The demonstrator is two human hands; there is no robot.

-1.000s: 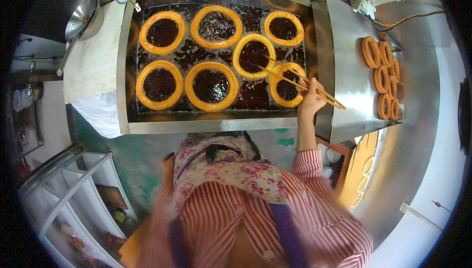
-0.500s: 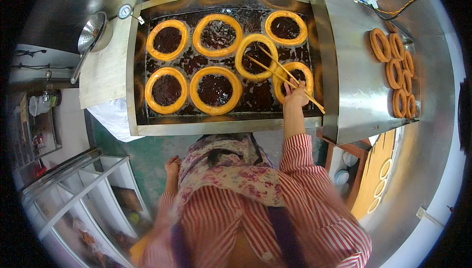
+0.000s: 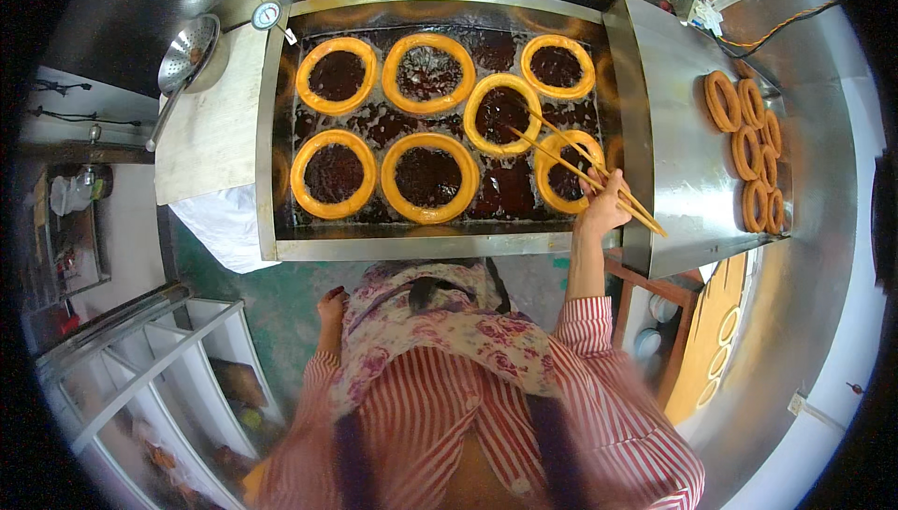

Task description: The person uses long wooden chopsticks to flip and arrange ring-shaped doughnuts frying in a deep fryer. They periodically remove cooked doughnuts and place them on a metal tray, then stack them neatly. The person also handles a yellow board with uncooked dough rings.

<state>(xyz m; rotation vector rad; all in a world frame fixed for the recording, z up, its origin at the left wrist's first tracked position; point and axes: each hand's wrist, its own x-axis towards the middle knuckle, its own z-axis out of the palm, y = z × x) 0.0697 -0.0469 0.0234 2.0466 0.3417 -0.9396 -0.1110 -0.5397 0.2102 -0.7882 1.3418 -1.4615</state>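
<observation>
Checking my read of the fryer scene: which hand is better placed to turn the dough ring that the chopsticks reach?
Right. The right hand already holds the long chopsticks over the oil, their tips at a dough ring in the fryer. The left hand hangs low by the apron, away from the oil, holding nothing.

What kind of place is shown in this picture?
Probably a small commercial frying kitchen or snack stall: a large steel fryer vat of dark oil with dough rings, finished fried rings draining aside, and long chopsticks in the right hand.
</observation>
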